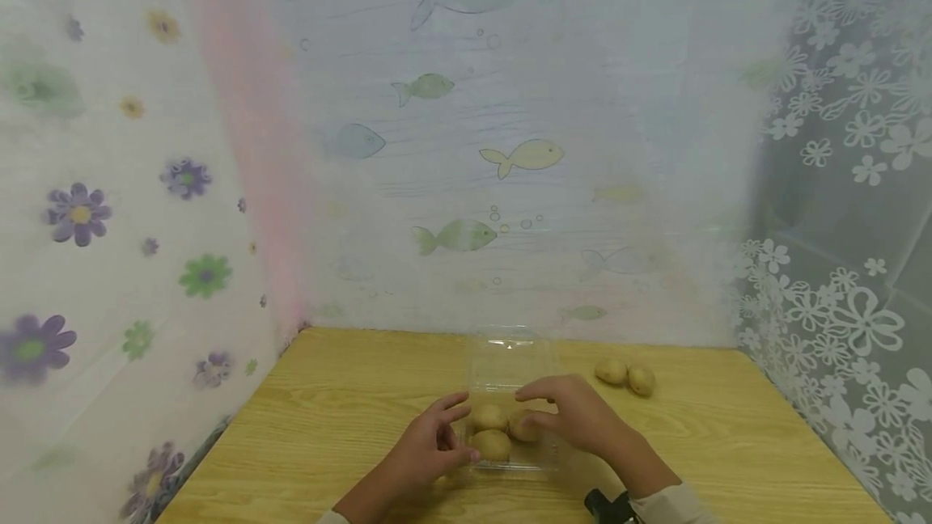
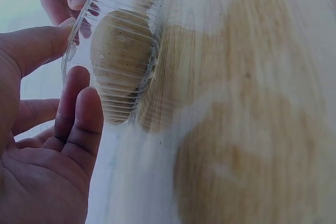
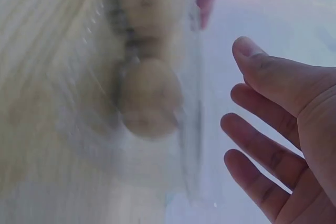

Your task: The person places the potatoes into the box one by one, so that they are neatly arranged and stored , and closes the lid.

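Note:
A clear plastic clamshell box (image 1: 535, 457) sits on the table with its lid (image 1: 512, 360) raised at the back. Inside lie three potatoes: one at the front (image 1: 491, 445), one behind it (image 1: 489, 417), and one at the right (image 1: 521, 426), partly behind my right thumb. My left hand (image 1: 429, 441) is at the box's left side, thumb at the front corner and relaxed fingers spread along the rim. In the left wrist view, its thumb tip meets the rim. My right hand (image 1: 582, 413) hovers over the box's right side, its fingers (image 3: 257, 135) parted and holding nothing.
Two more potatoes, one (image 1: 611, 371) beside another (image 1: 641, 380), lie on the wooden table (image 1: 349, 378) right of the raised lid. Patterned curtains (image 1: 451, 281) hang along the back and both sides. A black device (image 1: 610, 506) shows at my right wrist.

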`<state>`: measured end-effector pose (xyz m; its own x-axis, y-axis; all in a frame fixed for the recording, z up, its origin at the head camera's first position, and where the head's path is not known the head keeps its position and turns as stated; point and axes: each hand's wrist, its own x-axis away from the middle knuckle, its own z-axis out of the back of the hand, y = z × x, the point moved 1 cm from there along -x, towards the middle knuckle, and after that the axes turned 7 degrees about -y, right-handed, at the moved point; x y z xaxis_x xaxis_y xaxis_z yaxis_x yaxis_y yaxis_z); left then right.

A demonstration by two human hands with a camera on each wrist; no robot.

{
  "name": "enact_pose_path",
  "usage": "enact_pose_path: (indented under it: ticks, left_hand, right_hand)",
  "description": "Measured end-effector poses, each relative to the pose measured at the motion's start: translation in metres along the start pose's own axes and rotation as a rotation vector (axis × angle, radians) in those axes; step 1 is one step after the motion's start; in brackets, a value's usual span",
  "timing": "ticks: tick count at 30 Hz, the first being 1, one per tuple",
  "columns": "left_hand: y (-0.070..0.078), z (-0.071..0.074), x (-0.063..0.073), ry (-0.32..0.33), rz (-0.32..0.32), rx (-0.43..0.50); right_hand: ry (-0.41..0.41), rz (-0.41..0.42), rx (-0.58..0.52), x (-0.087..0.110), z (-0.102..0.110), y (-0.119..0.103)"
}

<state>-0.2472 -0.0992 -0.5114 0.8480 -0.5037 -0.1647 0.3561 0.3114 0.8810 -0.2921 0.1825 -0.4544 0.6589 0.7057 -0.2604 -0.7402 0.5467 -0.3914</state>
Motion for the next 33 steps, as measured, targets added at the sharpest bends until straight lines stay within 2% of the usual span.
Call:
enact_pose_path:
  ticks: [4, 10, 19, 25, 33]
  left_hand:
    - [0.000, 0.000, 0.001, 0.001, -0.010, -0.006]
    - [-0.001, 0.000, 0.001, -0.005, -0.006, 0.005]
    - [-0.004, 0.000, -0.001, -0.003, -0.007, 0.021]
    - [-0.003, -0.001, -0.001, 0.005, -0.012, 0.015]
    - [0.000, 0.000, 0.000, -0.003, -0.017, -0.002]
  right_hand:
    - [0.058, -0.018, 0.021, 0.005, 0.008, 0.009]
    - [0.123, -0.108, 0.047, 0.013, 0.021, 0.024]
    - [0.287, -0.205, 0.122, 0.027, 0.039, 0.046]
    - [0.338, -0.297, 0.124, 0.038, 0.041, 0.069]
    - [0.363, -0.395, 0.098, 0.050, 0.042, 0.093]
